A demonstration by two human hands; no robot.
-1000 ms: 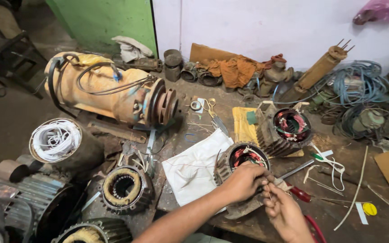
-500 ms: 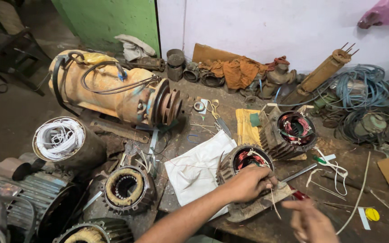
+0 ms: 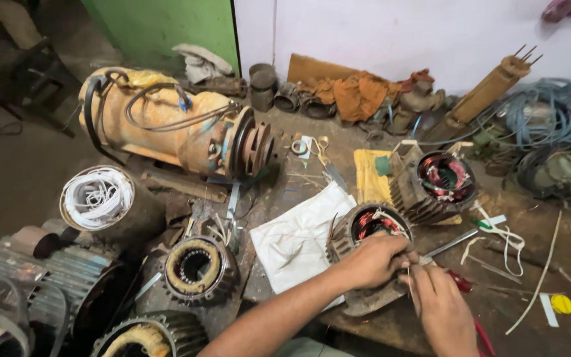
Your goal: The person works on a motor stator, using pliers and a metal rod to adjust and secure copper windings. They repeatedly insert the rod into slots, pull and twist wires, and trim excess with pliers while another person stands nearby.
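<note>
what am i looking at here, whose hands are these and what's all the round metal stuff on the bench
The view comes from a camera worn on a person's head, looking down at their own bare hands over a cluttered wooden workbench. The left hand rests on a round ribbed grey motor housing with red copper windings inside; the right hand pinches a thin pale wire at its rim. A second similar housing lies behind it. Nearby are a white cloth sheet, a big rusty orange motor and a coil of blue cable.
</note>
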